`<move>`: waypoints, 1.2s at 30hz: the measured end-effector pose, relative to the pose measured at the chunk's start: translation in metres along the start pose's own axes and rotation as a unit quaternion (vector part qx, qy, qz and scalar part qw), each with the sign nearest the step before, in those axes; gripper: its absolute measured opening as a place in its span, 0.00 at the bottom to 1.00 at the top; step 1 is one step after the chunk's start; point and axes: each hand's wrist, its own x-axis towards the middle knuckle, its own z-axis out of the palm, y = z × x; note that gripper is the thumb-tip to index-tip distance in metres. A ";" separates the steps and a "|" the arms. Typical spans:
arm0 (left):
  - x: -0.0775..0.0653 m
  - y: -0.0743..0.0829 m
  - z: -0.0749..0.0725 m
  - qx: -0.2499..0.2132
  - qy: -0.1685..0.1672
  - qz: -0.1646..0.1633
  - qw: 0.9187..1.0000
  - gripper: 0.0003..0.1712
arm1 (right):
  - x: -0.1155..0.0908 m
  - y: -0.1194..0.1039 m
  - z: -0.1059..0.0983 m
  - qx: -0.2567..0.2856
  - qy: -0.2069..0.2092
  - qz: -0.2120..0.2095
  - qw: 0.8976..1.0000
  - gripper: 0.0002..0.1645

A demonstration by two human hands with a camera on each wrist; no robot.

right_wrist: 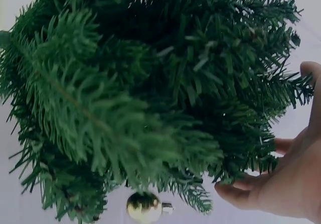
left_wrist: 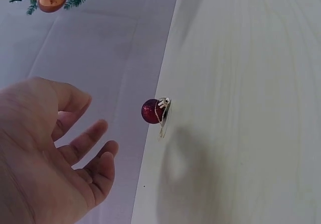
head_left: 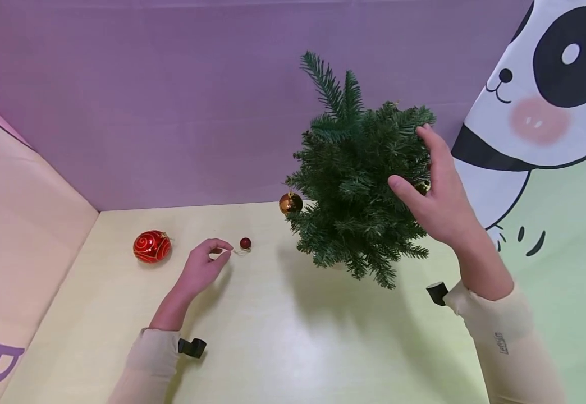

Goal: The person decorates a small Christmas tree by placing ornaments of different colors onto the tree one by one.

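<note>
My left hand (head_left: 203, 270) hovers just left of a small dark red bauble (head_left: 245, 243) lying on the table. In the left wrist view, a gap separates its loosely bent fingers from the bauble (left_wrist: 151, 111) and its gold string loop (left_wrist: 161, 128). Nothing is held there. At the right side of a small artificial Christmas tree (head_left: 358, 185), my right hand (head_left: 447, 202) has thumb and fingers spread among the outer branches. The right wrist view shows its fingertips (right_wrist: 233, 194) at the needles. A copper bauble (head_left: 290, 203) hangs on the left, a gold bauble (right_wrist: 143, 207) near the right hand.
A larger red bauble with swirl lines (head_left: 152, 247) lies on the pale table (head_left: 273, 348) left of my left hand. Behind the tree rises a purple backdrop (head_left: 187, 112). A panda-printed panel (head_left: 540, 112) borders the right side, a pale pink one (head_left: 10, 224) the left.
</note>
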 end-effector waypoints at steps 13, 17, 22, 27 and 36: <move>0.009 0.006 0.016 0.065 0.019 -0.008 0.998 0.12 | -0.005 -0.005 0.011 0.008 0.027 -0.002 1.000 0.44; 0.015 0.010 0.018 0.143 0.022 0.030 0.989 0.13 | -0.005 -0.003 0.011 0.015 0.027 -0.002 1.000 0.44; 0.022 0.014 0.019 0.209 -0.008 0.068 0.975 0.17 | -0.005 0.001 0.009 0.023 0.026 0.003 0.999 0.43; 0.032 0.014 0.016 0.252 -0.042 0.082 0.963 0.21 | -0.005 0.002 0.009 0.023 0.027 0.001 0.999 0.43; 0.043 0.006 0.019 0.285 -0.073 0.074 0.953 0.18 | -0.006 0.004 0.008 0.023 0.028 0.001 0.999 0.44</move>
